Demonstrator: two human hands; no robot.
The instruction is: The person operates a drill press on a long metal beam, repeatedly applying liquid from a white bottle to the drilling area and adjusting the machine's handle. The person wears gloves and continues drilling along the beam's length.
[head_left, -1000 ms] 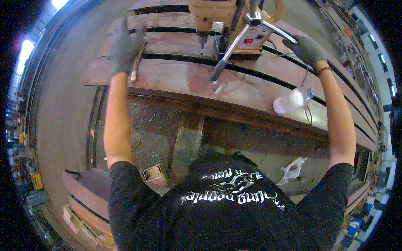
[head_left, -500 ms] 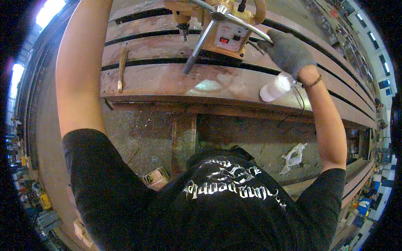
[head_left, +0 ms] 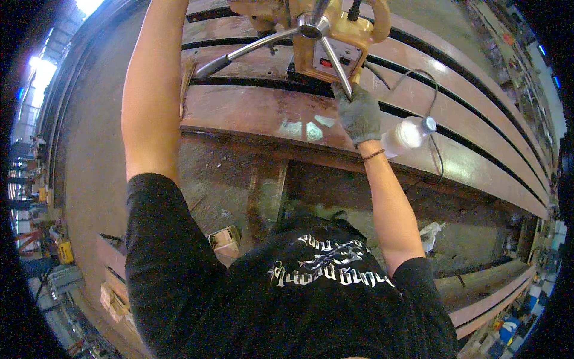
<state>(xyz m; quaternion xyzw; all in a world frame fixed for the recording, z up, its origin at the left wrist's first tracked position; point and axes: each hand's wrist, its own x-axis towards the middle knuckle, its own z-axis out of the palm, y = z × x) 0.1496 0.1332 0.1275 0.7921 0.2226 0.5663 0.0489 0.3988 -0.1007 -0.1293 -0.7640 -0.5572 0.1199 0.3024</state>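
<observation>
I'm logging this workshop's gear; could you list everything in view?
Beams: several, brown, across the top
Drill: one, yellow, on the beams
Spokes: three, silver, on the drill
Brush: one, tan, on the beams
Bottle: one, whitish, on the beams
Cord: one, black, right of the drill
Bag: one, white, on the floor
Box: one, tan, on the floor
Wood blocks: several, tan, lower left
Rim clutter: uncountable, mixed, both sides
Shirt: one, black, lower centre
Forearms: two, bare, either side
Right hand: one, grey-gloved, on a spoke

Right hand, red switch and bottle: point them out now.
Right hand (head_left: 360, 116): head view, back of the grey glove.
Red switch (head_left: 326, 63): head view, middle of its face.
Bottle (head_left: 408, 135): head view, side of its body.
</observation>
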